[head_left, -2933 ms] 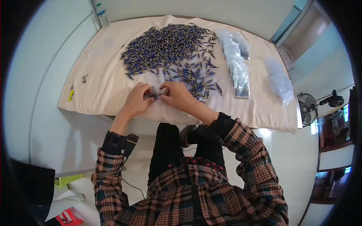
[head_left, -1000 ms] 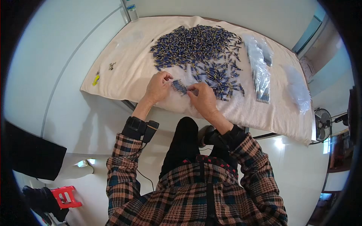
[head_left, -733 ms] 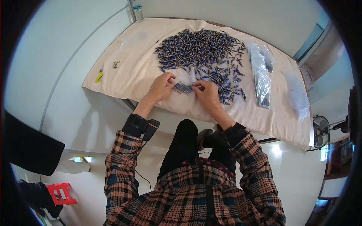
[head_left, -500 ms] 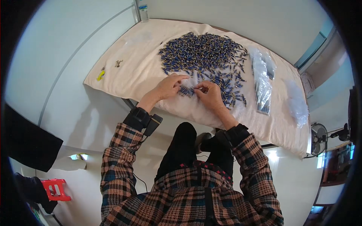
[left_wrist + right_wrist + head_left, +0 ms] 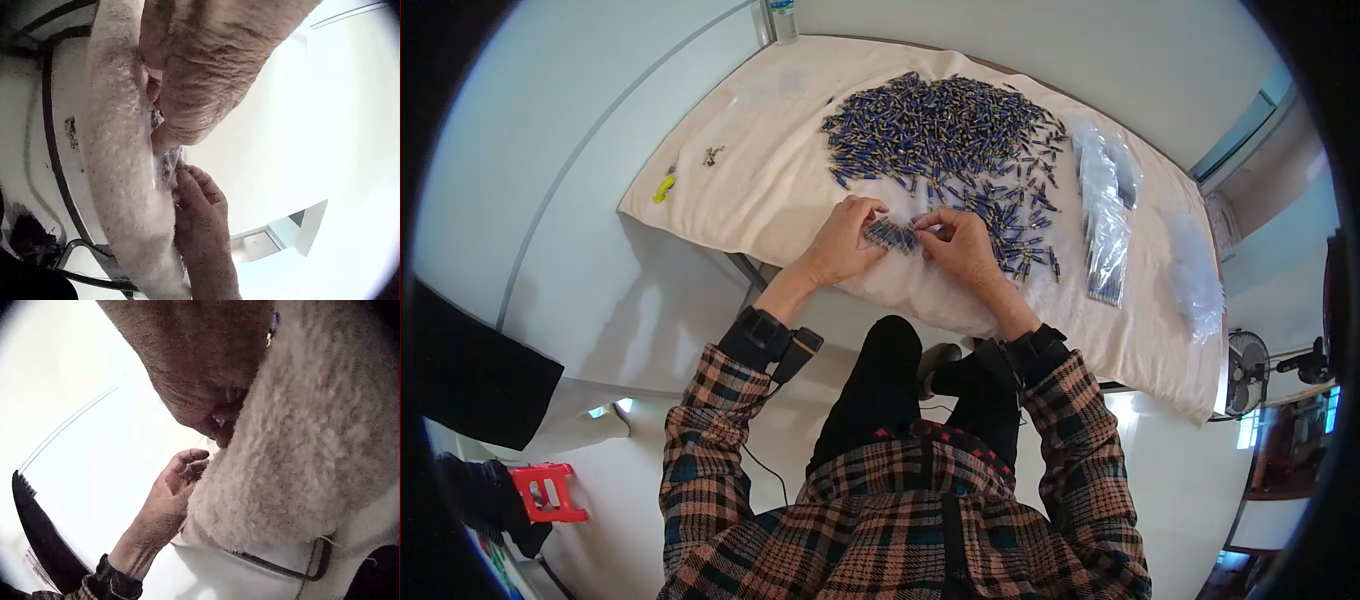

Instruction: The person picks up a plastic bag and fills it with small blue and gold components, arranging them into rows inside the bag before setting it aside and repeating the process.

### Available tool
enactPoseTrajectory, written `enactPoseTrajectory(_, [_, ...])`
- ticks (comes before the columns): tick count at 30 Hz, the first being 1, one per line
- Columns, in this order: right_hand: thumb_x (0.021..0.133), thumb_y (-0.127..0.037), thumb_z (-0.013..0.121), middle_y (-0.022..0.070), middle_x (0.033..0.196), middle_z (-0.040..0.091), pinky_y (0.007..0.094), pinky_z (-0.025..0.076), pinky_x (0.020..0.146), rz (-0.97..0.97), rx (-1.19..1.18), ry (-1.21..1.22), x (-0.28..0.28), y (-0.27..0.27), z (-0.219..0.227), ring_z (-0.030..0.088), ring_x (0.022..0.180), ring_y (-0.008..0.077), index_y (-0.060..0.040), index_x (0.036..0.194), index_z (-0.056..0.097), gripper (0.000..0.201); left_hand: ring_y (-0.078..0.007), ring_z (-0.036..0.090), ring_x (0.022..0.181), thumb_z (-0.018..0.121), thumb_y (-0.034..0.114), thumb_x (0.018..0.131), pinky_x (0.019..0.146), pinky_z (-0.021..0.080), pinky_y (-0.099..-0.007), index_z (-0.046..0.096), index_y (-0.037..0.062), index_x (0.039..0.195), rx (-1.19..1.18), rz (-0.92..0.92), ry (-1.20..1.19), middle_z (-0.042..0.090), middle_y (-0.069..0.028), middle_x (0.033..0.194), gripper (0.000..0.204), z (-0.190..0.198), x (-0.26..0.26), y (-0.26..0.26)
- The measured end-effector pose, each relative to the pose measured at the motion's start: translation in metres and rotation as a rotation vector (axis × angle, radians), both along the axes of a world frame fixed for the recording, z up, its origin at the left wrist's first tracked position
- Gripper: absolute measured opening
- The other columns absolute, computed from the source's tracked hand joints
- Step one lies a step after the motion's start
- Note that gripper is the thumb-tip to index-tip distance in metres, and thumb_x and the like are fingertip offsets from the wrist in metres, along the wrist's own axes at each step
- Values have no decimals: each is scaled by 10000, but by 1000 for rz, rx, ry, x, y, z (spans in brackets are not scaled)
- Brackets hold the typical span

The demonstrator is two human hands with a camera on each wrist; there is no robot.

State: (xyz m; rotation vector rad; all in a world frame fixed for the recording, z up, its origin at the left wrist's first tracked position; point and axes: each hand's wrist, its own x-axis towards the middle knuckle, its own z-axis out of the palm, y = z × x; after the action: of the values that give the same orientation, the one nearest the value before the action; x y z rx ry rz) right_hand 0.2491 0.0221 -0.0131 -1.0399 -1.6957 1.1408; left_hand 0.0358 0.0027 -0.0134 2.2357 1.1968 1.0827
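Observation:
Between the hands a short row of small blue pieces (image 5: pixel 890 235), seemingly in clear plastic, lies over the cloth's front part. The left hand (image 5: pixel 837 243) curls its fingers and thumb round the row's left end. At the right end the right hand (image 5: pixel 962 247) pinches the plastic with thumb and forefinger. Clear plastic (image 5: pixel 167 164) shows between the hands in the left wrist view. The right wrist view has the left hand (image 5: pixel 169 495) with bent fingers; the nearer right hand (image 5: pixel 194 362) hides the row.
A large pile of blue and brass pieces (image 5: pixel 930 125) covers the cloth (image 5: pixel 740 170) behind the hands. Filled clear bags (image 5: pixel 1107 235) and a clear plastic bundle (image 5: pixel 1195 285) lie right. A yellow item (image 5: pixel 664 188), small metal bits (image 5: pixel 713 155) and a bottle (image 5: pixel 784 22) are left.
Both hands have stayed close together by the row of pieces. The left hand has moved from beside the row to its left end, and the head view has shifted.

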Motion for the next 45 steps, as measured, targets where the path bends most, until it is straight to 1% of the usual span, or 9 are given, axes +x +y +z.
enactPoseTrajectory(2, [773, -13, 654, 40, 600, 617, 234, 451, 485, 7, 1, 6, -1, -2, 3, 585, 512, 78, 12, 833, 648, 65, -175, 498, 820, 692, 46, 673, 737, 444, -288, 539, 49, 1099, 92, 2, 21, 468, -75, 987, 453, 1, 1, -4])
enactPoseTrajectory(5, [783, -6, 644, 29, 601, 614, 230, 448, 481, 13, 2, 18, -1, -5, 6, 582, 510, 74, 12, 835, 646, 55, -289, 487, 942, 696, 48, 642, 853, 412, -362, 567, 51, 943, -49, 45, 7, 485, -120, 962, 328, 2, 2, -10])
enactPoseTrajectory(13, [766, -23, 655, 43, 586, 608, 234, 445, 482, 17, 64, -22, 0, -2, 0, 579, 500, 76, 11, 827, 642, 72, -282, 484, 933, 702, 39, 646, 839, 413, -354, 573, 52, 862, -25, 85, 32, 481, -108, 937, 252, 1, 8, -10])
enactPoseTrajectory(17, [748, -38, 670, 62, 586, 612, 244, 445, 482, 4, 84, -63, 0, -1, 0, 573, 483, 84, 6, 821, 645, 88, -242, 500, 879, 713, 45, 660, 755, 429, -317, 590, 34, 912, 27, 97, 68, 478, -89, 943, 280, 0, 8, -9])
enactPoseTrajectory(21, [733, -46, 685, 77, 618, 631, 253, 453, 499, -31, 69, -98, -1, -1, -1, 587, 507, 99, 5, 810, 650, 98, -259, 505, 886, 715, 46, 663, 764, 429, -332, 590, 32, 889, 43, 105, 60, 490, -99, 924, 259, 0, 9, -9])
enactPoseTrajectory(28, [713, -54, 710, 85, 682, 658, 249, 483, 569, -71, 187, -169, -3, -2, 1, 625, 599, 128, 9, 806, 657, 124, -261, 513, 863, 710, 36, 668, 751, 431, -331, 583, 29, 867, 58, 121, 66, 497, -99, 903, 235, 1, 10, -9])
enactPoseTrajectory(33, [718, -57, 714, 84, 687, 661, 243, 491, 585, -113, 173, -190, -4, -5, 1, 622, 601, 117, 8, 803, 659, 120, -247, 519, 839, 705, 29, 675, 719, 434, -323, 580, 27, 857, 12, 144, 58, 499, -95, 901, 220, 1, 11, -9])
enactPoseTrajectory(36, [726, -61, 714, 81, 690, 664, 240, 492, 590, -47, 47, -3, -4, -3, -3, 616, 609, 98, 8, 799, 663, 113, -242, 520, 832, 702, 26, 678, 710, 435, -320, 580, 26, 852, 6, 144, 61, 499, -95, 900, 212, 1, 11, -9])
enactPoseTrajectory(45, [726, -67, 716, 81, 671, 660, 242, 489, 579, -112, 110, -123, 2, -6, 3, 615, 603, 94, 7, 801, 671, 114, -240, 519, 825, 682, 15, 683, 701, 437, -316, 579, 25, 854, 33, 134, 58, 494, -99, 896, 200, -2, 11, -6])
